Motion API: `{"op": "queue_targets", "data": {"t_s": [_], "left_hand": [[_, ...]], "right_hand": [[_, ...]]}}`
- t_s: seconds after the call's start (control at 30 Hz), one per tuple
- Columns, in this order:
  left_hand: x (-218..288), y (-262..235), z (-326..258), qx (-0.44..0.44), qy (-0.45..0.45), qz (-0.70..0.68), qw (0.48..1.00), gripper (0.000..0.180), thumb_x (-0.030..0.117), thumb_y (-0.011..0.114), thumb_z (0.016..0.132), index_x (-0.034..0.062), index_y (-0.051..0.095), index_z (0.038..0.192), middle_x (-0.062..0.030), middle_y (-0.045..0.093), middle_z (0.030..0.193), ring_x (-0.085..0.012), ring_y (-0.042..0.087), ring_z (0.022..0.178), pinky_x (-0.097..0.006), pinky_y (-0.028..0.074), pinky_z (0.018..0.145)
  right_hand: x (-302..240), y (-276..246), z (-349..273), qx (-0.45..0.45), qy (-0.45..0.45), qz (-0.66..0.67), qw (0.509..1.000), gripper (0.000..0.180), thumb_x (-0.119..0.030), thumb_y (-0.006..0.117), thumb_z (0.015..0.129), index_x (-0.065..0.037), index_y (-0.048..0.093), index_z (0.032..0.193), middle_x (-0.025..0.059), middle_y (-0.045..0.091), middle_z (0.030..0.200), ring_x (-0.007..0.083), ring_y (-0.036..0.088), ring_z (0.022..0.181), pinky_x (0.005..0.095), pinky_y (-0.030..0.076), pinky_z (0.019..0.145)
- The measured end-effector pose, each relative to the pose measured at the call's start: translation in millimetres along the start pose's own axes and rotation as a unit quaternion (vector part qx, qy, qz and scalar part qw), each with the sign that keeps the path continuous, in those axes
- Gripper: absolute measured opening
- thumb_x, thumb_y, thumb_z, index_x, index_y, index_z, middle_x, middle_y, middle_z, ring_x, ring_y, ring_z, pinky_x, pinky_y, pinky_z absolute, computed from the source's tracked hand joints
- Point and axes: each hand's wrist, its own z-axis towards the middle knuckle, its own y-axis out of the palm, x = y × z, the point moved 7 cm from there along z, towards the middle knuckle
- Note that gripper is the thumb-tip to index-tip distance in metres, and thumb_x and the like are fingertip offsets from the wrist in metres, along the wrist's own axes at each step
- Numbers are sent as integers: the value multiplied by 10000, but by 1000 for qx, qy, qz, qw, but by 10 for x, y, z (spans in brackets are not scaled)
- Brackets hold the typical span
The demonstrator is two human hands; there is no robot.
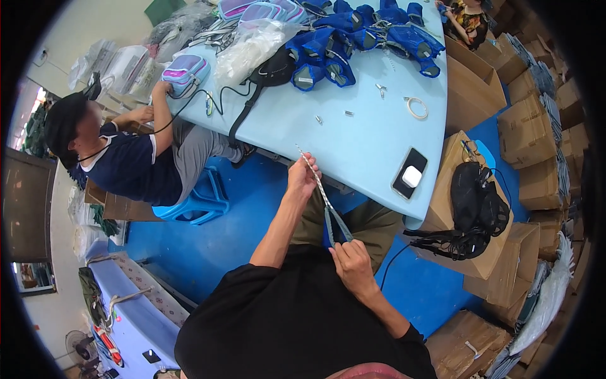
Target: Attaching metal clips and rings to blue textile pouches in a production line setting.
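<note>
Head view: left hand (302, 179) pinches the patterned cord (319, 183) up high, right hand (353, 262) clamps its grey strap end (338, 227) below, pulled taut. Looks like mid-threading; next move prob. needs steady tension btwn both grips.

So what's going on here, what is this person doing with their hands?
The person, seated at a light blue table, holds a thin patterned cord stretched between both hands. The left hand pinches its upper part, raised near the table edge; the right hand grips the lower end at the lap, where the cord forms a grey-blue loop. Blue vests lie piled on the table's far side. A co-worker sits to the left, handling a purple pouch.
</note>
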Motion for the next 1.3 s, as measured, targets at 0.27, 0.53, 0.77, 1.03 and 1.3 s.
{"op": "queue_targets", "data": {"t_s": [0.27, 0.53, 0.77, 1.03, 1.3], "left_hand": [[-168, 299, -129, -29, -18, 167, 985, 300, 309, 517, 1096, 94, 638, 1268, -6, 667, 933, -157, 639, 791, -336, 511, 745], [-156, 689, -415, -121, 61, 230, 964, 469, 454, 417, 1129, 57, 633, 1255, -36, 716, 1012, -149, 682, 877, -298, 518, 796], [-132, 863, -459, -171, 58, 236, 955, 371, 376, 445, 1134, 53, 622, 1175, -55, 725, 946, -165, 710, 845, -298, 540, 785], [-5, 930, -537, -180, 42, 242, 953, 370, 367, 448, 1134, 41, 623, 1150, -77, 739, 945, -185, 730, 833, -311, 567, 776], [45, 703, -388, -191, 9, 296, 936, 501, 433, 336, 1149, 49, 631, 1276, -85, 750, 1056, -160, 676, 969, -328, 505, 901]], "right_hand": [[109, 38, 39, -13, 53, -53, 997, 180, -144, 749, 906, -6, 724, 1019, 107, 556, 787, 284, 590, 774, 398, 466, 773], [355, 3, 266, -6, 83, -54, 995, 198, -186, 713, 943, -31, 737, 1064, 106, 597, 803, 285, 610, 788, 411, 449, 813], [614, -181, 382, 100, 153, -35, 983, 182, -141, 722, 921, -63, 714, 1086, 83, 598, 863, 279, 621, 777, 420, 484, 705], [1135, 45, 774, 48, 185, 114, 975, 323, -122, 778, 862, -20, 710, 1161, 142, 682, 991, 330, 678, 923, 401, 553, 818], [1091, 356, 773, -69, 269, 233, 932, 263, -73, 676, 929, -29, 710, 1185, 172, 702, 1018, 370, 675, 955, 411, 520, 841]]}}
